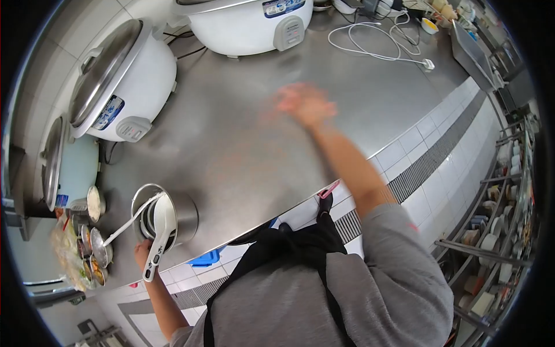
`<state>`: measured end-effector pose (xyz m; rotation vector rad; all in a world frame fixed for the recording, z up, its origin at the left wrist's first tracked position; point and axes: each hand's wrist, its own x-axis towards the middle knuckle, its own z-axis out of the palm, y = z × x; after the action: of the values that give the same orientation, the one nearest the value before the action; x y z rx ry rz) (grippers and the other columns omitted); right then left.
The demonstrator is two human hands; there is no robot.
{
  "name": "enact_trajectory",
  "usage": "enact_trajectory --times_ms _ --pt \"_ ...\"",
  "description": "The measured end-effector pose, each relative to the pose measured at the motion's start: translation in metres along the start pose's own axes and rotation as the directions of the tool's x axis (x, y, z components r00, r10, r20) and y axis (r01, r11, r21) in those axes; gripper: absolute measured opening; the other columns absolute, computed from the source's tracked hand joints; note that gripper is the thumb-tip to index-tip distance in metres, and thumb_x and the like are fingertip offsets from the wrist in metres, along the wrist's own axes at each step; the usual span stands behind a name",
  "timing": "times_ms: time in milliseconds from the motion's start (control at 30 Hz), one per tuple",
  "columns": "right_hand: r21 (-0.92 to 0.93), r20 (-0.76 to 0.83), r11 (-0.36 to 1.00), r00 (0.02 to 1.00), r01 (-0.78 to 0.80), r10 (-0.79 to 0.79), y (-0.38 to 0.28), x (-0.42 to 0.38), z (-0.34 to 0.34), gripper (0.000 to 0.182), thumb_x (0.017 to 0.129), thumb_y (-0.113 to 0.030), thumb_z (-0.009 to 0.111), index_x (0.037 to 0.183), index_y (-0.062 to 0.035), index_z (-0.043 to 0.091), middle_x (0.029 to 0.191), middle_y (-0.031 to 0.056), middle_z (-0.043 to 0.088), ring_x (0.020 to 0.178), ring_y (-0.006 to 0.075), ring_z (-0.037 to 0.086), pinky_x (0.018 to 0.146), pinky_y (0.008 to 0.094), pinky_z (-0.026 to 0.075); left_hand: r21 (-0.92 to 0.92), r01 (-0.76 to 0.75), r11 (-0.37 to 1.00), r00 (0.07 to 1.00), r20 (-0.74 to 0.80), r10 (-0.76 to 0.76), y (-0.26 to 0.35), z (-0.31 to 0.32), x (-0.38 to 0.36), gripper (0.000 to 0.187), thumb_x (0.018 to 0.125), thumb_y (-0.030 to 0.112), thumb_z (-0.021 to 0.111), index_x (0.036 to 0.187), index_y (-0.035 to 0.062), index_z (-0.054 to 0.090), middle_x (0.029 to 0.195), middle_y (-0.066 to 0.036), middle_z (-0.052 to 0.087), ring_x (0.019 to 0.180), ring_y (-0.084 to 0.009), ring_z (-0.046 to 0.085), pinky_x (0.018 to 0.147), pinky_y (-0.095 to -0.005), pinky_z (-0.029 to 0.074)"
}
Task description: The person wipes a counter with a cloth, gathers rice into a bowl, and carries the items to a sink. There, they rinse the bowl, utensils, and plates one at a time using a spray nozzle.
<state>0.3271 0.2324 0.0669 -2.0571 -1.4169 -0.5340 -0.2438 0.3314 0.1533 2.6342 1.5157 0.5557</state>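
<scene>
Over the middle of the steel worktop [243, 121], my right hand [306, 105] is smeared by motion, its arm stretched forward. Its fingers are too blurred to show whether they hold anything. My left hand [143, 253] is low beside a round steel pot [184, 217], near the worktop's front edge. The pot and a handle partly hide its fingers, so I cannot make out its grip. A white rice paddle [165, 217] leans in the pot, handle hanging over the rim towards me. A long, thin white handle [130, 222] also sticks out of the pot.
White rice cookers [136, 75] with steel lids line the left and back. Small bowls of food [95, 254] and a plastic bag [63, 248] sit at the left. A white cable with a plug [428, 64] lies at the back right. Shelving [491, 243] stands beyond the tiled floor.
</scene>
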Motion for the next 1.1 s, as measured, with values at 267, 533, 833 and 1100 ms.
enact_trajectory --times_ms 267,533,833,1100 --pt "-0.668 -0.311 0.510 0.826 -0.542 0.470 0.248 -0.014 -0.112 0.040 0.080 -0.040 0.040 0.106 -0.0111 0.049 0.102 0.0147 0.050 0.098 0.0307 0.045 0.082 0.0489 0.033 -0.392 0.463 0.795 0.886 0.177 -0.428 0.067 0.023 -0.010 0.010 0.058 0.009 0.054 0.052 0.0026 0.049 0.048 -0.008 0.046 0.048 -0.0181 0.041 0.048 -0.0317 0.032" --pt "0.554 0.248 0.803 0.877 0.220 -0.412 0.012 -0.031 -0.037 0.030 0.070 -0.021 0.051 0.100 -0.0186 0.054 0.112 0.0037 0.045 0.108 0.0220 0.035 0.089 0.0404 0.026 -0.493 0.612 0.618 0.786 0.297 -0.542 0.178 0.069 0.023 0.009 0.059 0.011 0.054 0.057 0.0024 0.051 0.051 -0.007 0.047 0.050 -0.0173 0.043 0.052 -0.0295 0.035" --pt "0.331 0.124 0.922 0.959 0.203 -0.256 0.105 0.122 0.033 0.023 0.081 -0.020 0.038 0.098 -0.0116 0.051 0.091 0.0073 0.053 0.093 0.0230 0.044 0.082 0.0386 0.030 -0.714 0.699 -0.043 0.498 0.529 -0.687 0.293 0.052 0.015 0.005 0.066 0.003 0.051 0.068 -0.0012 0.053 0.058 -0.005 0.054 0.045 -0.0123 0.050 0.045 -0.0228 0.040" --pt "0.678 0.415 0.735 0.821 0.009 -0.393 -0.028 0.049 0.046 0.035 0.077 -0.035 0.046 0.105 -0.0144 0.048 0.115 0.0037 0.043 0.104 0.0264 0.039 0.091 0.0430 0.026 -0.714 0.670 -0.203 0.283 0.499 -0.819 0.286 0.024 -0.047 0.011 0.064 0.000 0.049 0.075 -0.0025 0.051 0.065 -0.009 0.055 0.050 -0.0184 0.053 0.049 -0.0261 0.043"
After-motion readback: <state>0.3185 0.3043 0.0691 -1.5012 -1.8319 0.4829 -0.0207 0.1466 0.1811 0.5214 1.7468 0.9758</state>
